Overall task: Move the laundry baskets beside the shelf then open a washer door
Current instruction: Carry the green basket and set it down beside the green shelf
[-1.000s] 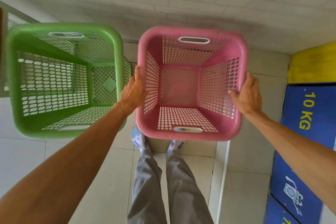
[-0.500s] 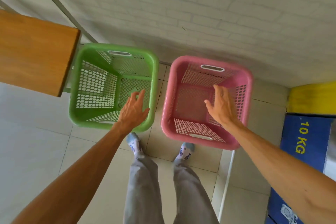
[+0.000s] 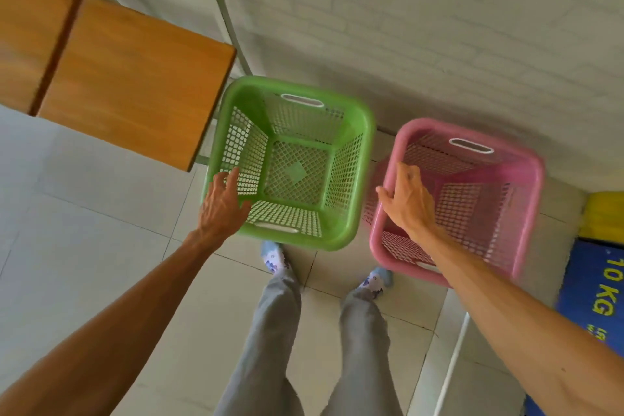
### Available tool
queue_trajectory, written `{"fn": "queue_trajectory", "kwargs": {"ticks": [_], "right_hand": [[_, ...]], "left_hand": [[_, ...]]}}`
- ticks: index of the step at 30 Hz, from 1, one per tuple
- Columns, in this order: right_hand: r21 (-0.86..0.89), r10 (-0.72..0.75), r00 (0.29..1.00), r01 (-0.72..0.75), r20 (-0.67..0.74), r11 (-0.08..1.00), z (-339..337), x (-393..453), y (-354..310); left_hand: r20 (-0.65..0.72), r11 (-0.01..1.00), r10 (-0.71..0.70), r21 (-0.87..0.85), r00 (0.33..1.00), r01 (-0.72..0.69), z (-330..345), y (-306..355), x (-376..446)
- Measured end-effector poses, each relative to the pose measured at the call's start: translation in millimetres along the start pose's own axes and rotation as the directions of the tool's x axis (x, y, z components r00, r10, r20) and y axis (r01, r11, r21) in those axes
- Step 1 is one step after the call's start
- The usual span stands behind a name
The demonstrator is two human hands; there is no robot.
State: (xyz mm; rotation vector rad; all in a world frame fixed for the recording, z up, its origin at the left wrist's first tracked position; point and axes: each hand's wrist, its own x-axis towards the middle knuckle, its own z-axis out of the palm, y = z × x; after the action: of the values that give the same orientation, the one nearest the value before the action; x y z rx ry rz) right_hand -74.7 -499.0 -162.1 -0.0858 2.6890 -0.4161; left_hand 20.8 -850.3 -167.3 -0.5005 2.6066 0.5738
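Observation:
An empty green laundry basket [image 3: 367, 132] stands on the tiled floor, right next to the end of the wooden shelf [image 3: 135, 78]. My left hand [image 3: 221, 204] lies over its near left corner with fingers spread, not closed on the rim. To the right is an empty pink laundry basket [image 3: 537, 176], motion-blurred. My right hand [image 3: 407, 201] grips its left rim, thumb outside and fingers over the edge. A gap of floor separates the two baskets. A blue washer front [image 3: 594, 300] marked "10 KG" shows at the right edge; its door is out of view.
A white brick wall [image 3: 405, 27] runs behind both baskets. A yellow panel [image 3: 604, 213] sits above the blue washer front. My legs and feet [image 3: 277, 260] stand just in front of the baskets. A white pipe [image 3: 452, 365] runs along the floor at the right.
Both hands let go of the pink basket's sides. The left hand moved to the green basket's left corner; the right hand took the pink basket's left rim. The view swung left, showing more shelf.

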Motion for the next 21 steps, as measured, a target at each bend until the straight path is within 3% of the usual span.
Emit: {"fn": "queue_trajectory", "kwargs": {"ticks": [4, 8, 12, 15, 17, 21], "right_hand": [[0.019, 0.010, 0.999, -0.011, 0.052, 1.000, 33, 20, -28], [0.010, 0.022, 0.996, -0.023, 0.088, 1.000, 66, 42, -40], [-0.046, 0.073, 0.997, -0.073, 0.013, 0.996, 95, 65, -39], [-0.022, 0.194, 0.981, -0.194, -0.030, 0.981, 110, 83, -36], [0.033, 0.272, 0.962, -0.273, 0.017, 0.961, 119, 94, -33], [0.059, 0.285, 0.958, -0.286, 0.014, 0.956, 135, 99, -30]], "left_hand": [[0.014, 0.999, -0.015, -0.035, 1.000, 0.015, 0, -30, 28], [-0.012, 0.990, -0.131, -0.057, 0.991, 0.131, 18, -46, 59], [-0.053, 0.983, -0.183, -0.039, 0.982, 0.181, 43, -61, 84], [-0.097, 0.988, -0.152, -0.016, 0.984, 0.151, 58, -71, 101], [-0.129, 0.992, -0.125, -0.024, 0.984, 0.123, 66, -75, 112], [-0.204, 0.993, -0.091, -0.097, 0.975, 0.072, 77, -77, 131]]}}
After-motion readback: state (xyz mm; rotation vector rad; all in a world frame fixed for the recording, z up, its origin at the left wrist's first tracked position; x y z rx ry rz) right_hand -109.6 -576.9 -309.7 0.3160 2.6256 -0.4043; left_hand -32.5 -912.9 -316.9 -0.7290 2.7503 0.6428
